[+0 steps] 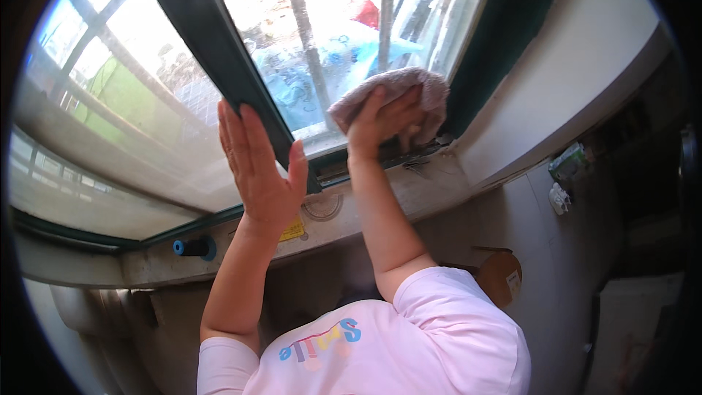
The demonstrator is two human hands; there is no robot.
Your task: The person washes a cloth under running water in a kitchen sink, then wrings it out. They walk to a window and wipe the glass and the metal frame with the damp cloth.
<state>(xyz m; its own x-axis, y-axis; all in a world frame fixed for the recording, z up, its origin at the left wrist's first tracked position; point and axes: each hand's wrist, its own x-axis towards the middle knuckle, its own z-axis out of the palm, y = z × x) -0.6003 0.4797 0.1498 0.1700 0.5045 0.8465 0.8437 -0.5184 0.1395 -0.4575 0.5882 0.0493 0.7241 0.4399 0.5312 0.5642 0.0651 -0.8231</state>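
My right hand [386, 120] presses a pinkish-grey cloth [433, 85] against the lower right part of the window pane [340, 44]. Some of its fingers curl over the cloth's lower edge, close to the bottom track of the dark green frame. My left hand [263, 170] is raised with fingers straight and thumb spread, and holds nothing. It lies at the dark green upright [219, 38] of the sliding window, over the left pane [126, 109]. Beyond the glass are metal bars [301, 27] and crumpled blue plastic [296, 88].
The sill [351, 214] carries a clear protractor [323, 207], a yellow card [292, 229] with writing and a black-and-blue spool [194, 248]. Small dark debris [417, 164] lies at its right. A round brown object [500, 280] stands below; a green package [568, 162] lies on the floor, right.
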